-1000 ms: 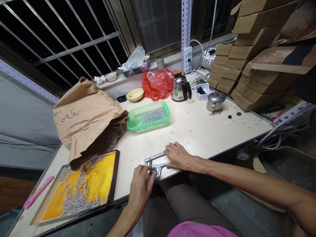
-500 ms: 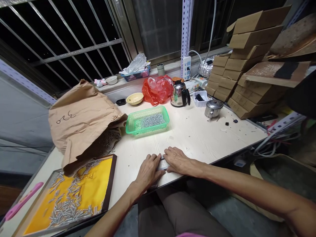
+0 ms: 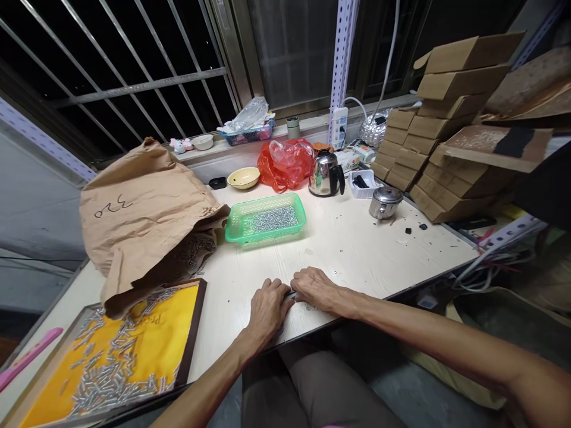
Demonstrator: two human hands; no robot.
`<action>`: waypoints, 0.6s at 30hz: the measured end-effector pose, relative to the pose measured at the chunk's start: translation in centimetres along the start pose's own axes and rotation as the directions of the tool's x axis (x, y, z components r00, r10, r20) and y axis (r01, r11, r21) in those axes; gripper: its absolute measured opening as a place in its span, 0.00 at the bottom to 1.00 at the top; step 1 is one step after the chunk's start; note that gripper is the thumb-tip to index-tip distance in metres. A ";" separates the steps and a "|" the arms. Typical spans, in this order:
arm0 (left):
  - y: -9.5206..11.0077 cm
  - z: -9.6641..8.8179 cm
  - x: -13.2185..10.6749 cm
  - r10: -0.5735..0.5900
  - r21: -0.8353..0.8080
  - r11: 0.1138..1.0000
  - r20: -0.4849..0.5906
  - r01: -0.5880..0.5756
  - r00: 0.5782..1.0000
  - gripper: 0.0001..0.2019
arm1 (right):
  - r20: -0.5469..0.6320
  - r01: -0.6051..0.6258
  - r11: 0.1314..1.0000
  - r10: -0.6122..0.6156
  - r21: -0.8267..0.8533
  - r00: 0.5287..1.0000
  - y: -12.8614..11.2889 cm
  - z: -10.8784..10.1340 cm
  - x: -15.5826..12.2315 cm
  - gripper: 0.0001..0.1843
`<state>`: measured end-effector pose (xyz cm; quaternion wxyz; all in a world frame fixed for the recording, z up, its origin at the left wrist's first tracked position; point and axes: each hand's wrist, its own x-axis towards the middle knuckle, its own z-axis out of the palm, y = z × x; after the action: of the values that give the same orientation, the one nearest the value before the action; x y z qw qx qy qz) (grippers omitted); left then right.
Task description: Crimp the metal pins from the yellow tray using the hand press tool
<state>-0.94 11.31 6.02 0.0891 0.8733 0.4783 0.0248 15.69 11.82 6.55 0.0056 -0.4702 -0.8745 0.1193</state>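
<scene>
Both my hands lie palm down side by side at the table's front edge. My left hand [image 3: 266, 307] has its fingers bent over a small metal hand tool [image 3: 292, 294], of which only a sliver shows between the hands. My right hand [image 3: 314, 288] covers the tool's right part, fingers curled down and touching the left hand's fingertips. A green plastic basket [image 3: 232, 224] of small metal pins stands behind the hands. At the front left is a dark-framed yellow tray [image 3: 178, 315] strewn with several metal pins.
A brown paper sack [image 3: 143, 208] spills pins onto the tray. Further back are a yellow bowl [image 3: 243, 177], a red plastic bag [image 3: 285, 161], a steel kettle [image 3: 325, 173] and a small steel pot [image 3: 384, 203]. Stacked cardboard boxes [image 3: 446, 137] fill the right side.
My left hand has moved from the tool's handle at the table edge up onto the tool beside my right hand. The tool is now almost fully covered.
</scene>
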 end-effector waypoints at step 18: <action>6.1 4.7 -5.2 -0.025 -0.258 0.965 -0.226 -0.035 0.974 0.18 | -0.143 -0.010 1.000 0.007 -0.023 0.990 2.4 0.0 3.2 0.07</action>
<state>1.90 3.07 2.67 0.1476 0.8466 0.4757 0.1875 15.87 15.74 5.72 0.0621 -0.4813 -0.8711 0.0751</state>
